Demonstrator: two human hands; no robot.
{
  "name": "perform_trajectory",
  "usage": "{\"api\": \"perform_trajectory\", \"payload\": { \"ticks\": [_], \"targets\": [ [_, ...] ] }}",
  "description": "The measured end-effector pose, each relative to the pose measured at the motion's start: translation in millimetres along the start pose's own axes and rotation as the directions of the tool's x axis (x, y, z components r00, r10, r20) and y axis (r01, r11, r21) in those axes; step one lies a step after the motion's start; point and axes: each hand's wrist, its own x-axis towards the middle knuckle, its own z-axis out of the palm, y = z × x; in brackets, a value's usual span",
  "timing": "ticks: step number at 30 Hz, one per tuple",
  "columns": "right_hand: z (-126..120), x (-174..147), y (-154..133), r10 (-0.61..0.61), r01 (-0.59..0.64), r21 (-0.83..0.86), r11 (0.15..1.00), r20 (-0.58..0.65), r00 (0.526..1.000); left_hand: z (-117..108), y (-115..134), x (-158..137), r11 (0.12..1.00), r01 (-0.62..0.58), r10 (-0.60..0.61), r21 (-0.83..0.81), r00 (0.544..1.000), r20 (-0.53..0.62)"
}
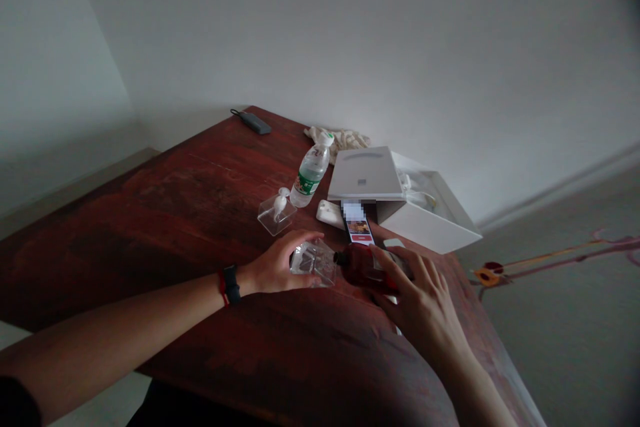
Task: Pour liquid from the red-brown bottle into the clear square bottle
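Observation:
My left hand is closed around a small clear glass bottle near the middle of the dark red wooden table. My right hand holds a dark brown bottle tipped on its side, its neck against the clear bottle's mouth. A black and red band sits on my left wrist. A second clear bottle with a white pump top stands just beyond my left hand.
A plastic water bottle with a green label stands behind. A lit phone lies next to a white object and an open white box. A crumpled cloth and a dark flat device lie at the far edge.

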Motion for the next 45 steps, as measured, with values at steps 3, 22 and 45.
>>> {"api": "perform_trajectory", "payload": {
  "ticks": [3, 22, 45],
  "targets": [
    [0.9, -0.5, 0.8, 0.000, 0.000, 0.003, 1.000, 0.002, 1.000, -0.1, 0.0, 0.0, 1.000, -0.005, 0.005, 0.001, 1.000, -0.002],
    [0.5, 0.0, 0.9, 0.001, -0.001, 0.011, 1.000, -0.001, 1.000, -0.5, 1.0, 0.5, 1.000, 0.006, -0.006, -0.004, 1.000, -0.001],
    [0.8, -0.1, 2.1, 0.003, -0.003, 0.004, 1.000, 0.005, 1.000, 0.3, 0.3, 0.5, 1.000, 0.007, -0.007, -0.011, 1.000, -0.003]
  ]
}}
